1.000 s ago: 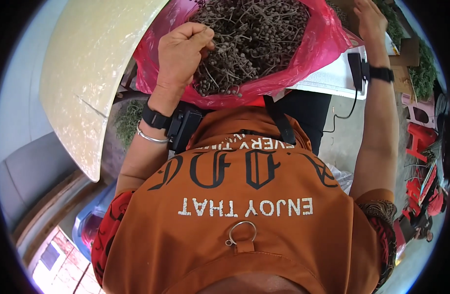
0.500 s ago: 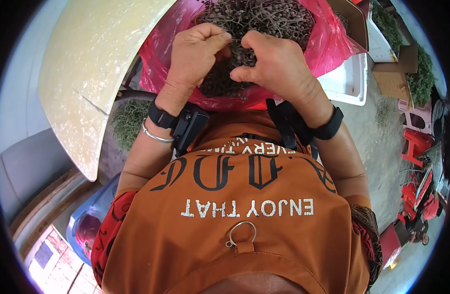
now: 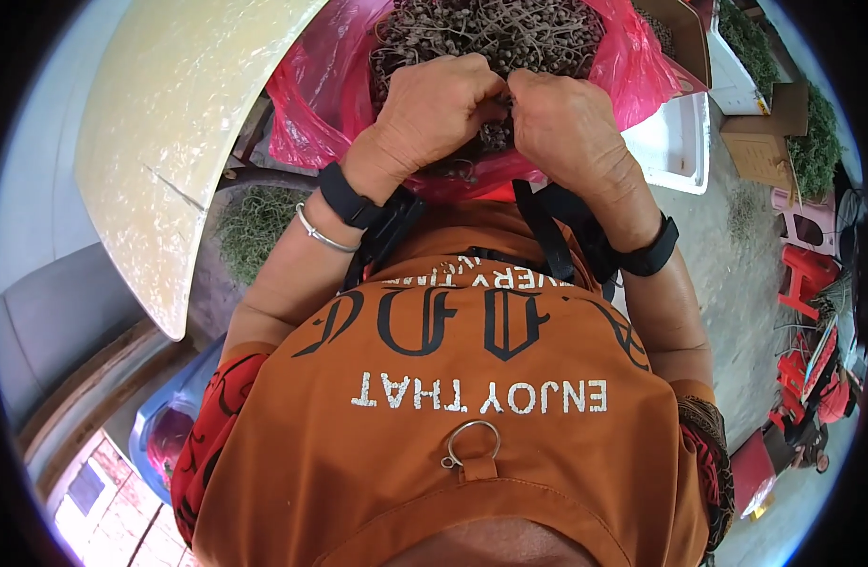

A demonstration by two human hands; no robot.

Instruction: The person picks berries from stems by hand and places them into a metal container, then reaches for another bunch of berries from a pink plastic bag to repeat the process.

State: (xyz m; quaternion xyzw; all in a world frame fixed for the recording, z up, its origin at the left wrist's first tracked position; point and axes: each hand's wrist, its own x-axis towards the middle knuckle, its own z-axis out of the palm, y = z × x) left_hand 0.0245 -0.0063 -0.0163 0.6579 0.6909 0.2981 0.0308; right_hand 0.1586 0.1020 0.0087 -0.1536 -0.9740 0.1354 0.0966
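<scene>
At the far middle of the scene, a pink plastic bag (image 3: 306, 123) gapes open, its crumpled rim spread to left and right around a heap of dry, grey-brown stalks (image 3: 510, 33) with small round heads. Just right of the bag is a white foam box (image 3: 684, 156), partly hidden by it. Beyond stands a brown carton (image 3: 694, 38) with dark, grainy material in it. At the far right, a second foam box (image 3: 733, 85) contains green sprigs (image 3: 748, 47); a smaller cardboard box (image 3: 757, 151) sits near it, with more greenery (image 3: 816, 151) at its right side. On the near left, a blue tub (image 3: 143, 444) holds something pinkish-red.

Both hands meet over the near part of the heap, fingertips almost touching. The left hand (image 3: 439, 109) comes in from the left, back upward, its fingers curled toward the right. The right hand (image 3: 568, 128) mirrors it, knuckles up, fingers bent inward and down. Their backs hide the fingertips, so I cannot tell whether either one grips a stalk. Both elbows are bent, with dark straps at the wrists and a silvery bangle (image 3: 323, 231) on the left forearm.
</scene>
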